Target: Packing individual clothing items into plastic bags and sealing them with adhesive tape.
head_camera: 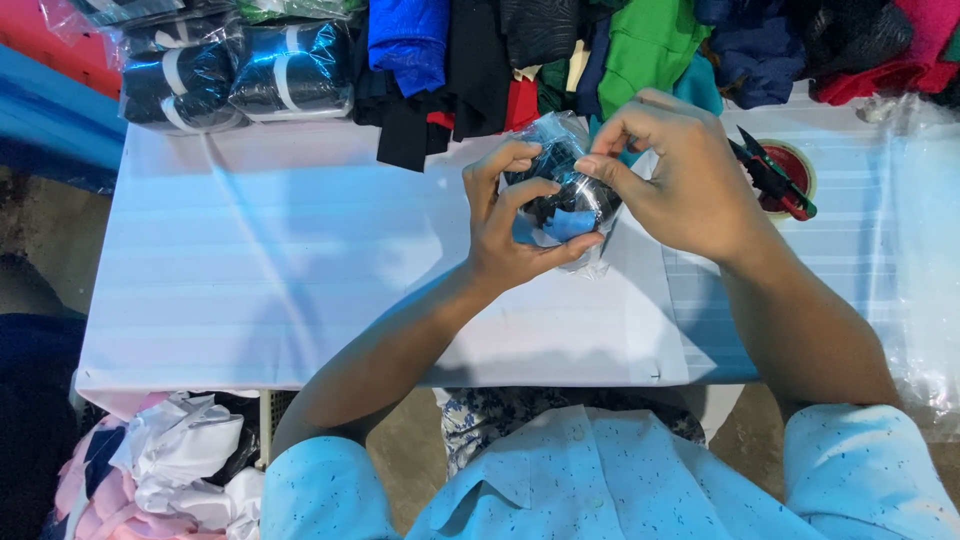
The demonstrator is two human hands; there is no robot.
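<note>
Both hands hold one small clear plastic bag with rolled black and blue cloth inside, just above the white table. My left hand cups the bag from below and the left, thumb on its top. My right hand pinches the bag's upper right edge between thumb and forefinger. Part of the bag is hidden behind the fingers.
Several packed bags of dark cloth lie at the table's back left. A heap of loose coloured cloths runs along the back edge. Red-handled snips on a tape roll sit right of my hands. White and pink cloth lies on the floor, lower left.
</note>
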